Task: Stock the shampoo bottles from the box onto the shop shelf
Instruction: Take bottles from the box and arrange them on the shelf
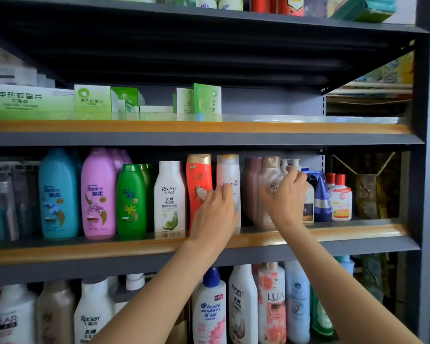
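Observation:
Both my hands reach onto the middle shelf. My left hand wraps the lower part of a white Pantene bottle with a gold cap, which stands upright beside an orange-red bottle. My right hand grips a beige-pink bottle around its middle; the bottle stands upright on the shelf. A matching pink bottle stands just left of it, further back. The box is out of view.
Left along the same shelf stand a white Raclen bottle, green, pink and blue bottles. A dark blue tube and a small red-capped bottle stand at the right. The shelf above holds green boxes, and its right half is bare.

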The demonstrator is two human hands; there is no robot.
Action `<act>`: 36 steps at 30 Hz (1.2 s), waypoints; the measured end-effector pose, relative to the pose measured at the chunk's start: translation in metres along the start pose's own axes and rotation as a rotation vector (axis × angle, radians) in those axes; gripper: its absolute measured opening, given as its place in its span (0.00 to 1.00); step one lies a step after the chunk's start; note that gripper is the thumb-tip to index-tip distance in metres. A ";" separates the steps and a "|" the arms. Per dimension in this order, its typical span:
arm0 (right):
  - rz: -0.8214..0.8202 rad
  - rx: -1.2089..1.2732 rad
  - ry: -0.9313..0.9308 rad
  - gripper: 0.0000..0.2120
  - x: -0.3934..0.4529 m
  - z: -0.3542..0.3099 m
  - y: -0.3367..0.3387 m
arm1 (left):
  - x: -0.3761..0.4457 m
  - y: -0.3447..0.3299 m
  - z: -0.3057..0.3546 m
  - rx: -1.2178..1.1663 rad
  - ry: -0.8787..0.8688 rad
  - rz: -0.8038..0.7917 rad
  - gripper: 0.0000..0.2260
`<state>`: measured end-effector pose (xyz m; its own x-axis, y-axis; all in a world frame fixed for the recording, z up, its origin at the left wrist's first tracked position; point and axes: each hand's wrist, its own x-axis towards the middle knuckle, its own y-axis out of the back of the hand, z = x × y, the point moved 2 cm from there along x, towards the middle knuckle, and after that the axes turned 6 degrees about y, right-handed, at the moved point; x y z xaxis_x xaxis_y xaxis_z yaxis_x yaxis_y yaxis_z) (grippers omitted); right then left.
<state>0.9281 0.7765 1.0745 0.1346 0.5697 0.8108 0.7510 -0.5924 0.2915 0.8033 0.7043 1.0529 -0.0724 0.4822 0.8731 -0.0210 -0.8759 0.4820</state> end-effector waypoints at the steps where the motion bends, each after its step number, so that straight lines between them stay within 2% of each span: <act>1: -0.100 -0.005 -0.042 0.28 0.001 0.009 -0.002 | 0.001 -0.007 0.005 0.000 -0.017 -0.009 0.12; 3: -0.298 0.074 -0.113 0.25 0.002 0.024 -0.007 | 0.003 -0.018 0.011 0.062 -0.034 -0.004 0.14; 5: -0.365 0.187 -0.159 0.18 0.002 0.032 -0.010 | 0.003 -0.024 0.013 0.087 -0.009 0.004 0.15; 7: -0.388 0.188 -0.158 0.15 0.001 0.033 -0.012 | 0.001 -0.031 0.012 0.080 0.048 -0.024 0.17; 10: -0.405 0.137 -0.141 0.21 -0.002 0.030 -0.016 | -0.005 -0.035 0.012 0.057 0.116 -0.072 0.19; 14: -0.401 0.132 -0.151 0.22 -0.003 0.031 -0.020 | -0.004 -0.037 0.015 0.047 0.199 -0.202 0.20; 23: -0.392 0.118 -0.181 0.27 -0.002 0.031 -0.028 | -0.005 -0.040 0.014 -0.041 0.183 -0.220 0.21; 26: -0.210 0.001 -0.053 0.33 -0.006 0.024 -0.022 | -0.006 -0.041 0.012 -0.060 0.183 -0.228 0.21; 29: 0.009 0.040 0.240 0.24 -0.016 0.007 -0.018 | -0.007 -0.039 0.013 -0.074 0.176 -0.240 0.20; 31: 0.000 0.091 0.367 0.20 -0.024 -0.007 -0.024 | -0.008 -0.036 0.014 -0.069 0.183 -0.243 0.18; 36: -0.021 0.155 0.459 0.17 -0.035 -0.023 -0.033 | -0.016 -0.023 0.006 -0.055 0.157 -0.171 0.17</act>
<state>0.8833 0.7629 1.0479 -0.1545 0.2498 0.9559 0.8427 -0.4718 0.2595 0.8112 0.7171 1.0281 -0.2169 0.6186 0.7551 -0.1005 -0.7836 0.6131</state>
